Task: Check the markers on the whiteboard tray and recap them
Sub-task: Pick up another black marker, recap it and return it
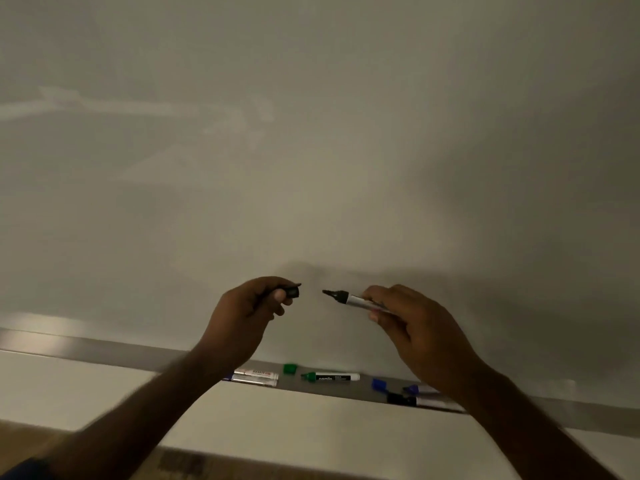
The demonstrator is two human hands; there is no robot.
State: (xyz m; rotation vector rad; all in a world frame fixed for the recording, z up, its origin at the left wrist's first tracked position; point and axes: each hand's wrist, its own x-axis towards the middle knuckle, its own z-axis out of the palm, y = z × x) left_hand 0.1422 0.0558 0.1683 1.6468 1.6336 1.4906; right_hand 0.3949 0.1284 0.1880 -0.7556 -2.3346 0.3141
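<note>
My right hand point(412, 323) holds an uncapped black marker point(349, 298) with a silver barrel, its tip pointing left. My left hand point(249, 310) pinches the black cap point(292, 291), a short gap away from the tip. Both are raised in front of the whiteboard point(311, 133). Below them on the grey tray point(145, 355) lie a red-labelled marker point(256, 375), a loose green cap point(290, 368), an uncapped green marker point(330, 376), a loose blue cap point(379, 384), an uncapped blue marker point(417, 389) and a black-capped marker point(407, 400), partly hidden by my right wrist.
The tray runs along the board's bottom edge from left to right. A pale wall strip point(86, 386) sits under it, and a brown floor point(34, 441) shows at the lower left.
</note>
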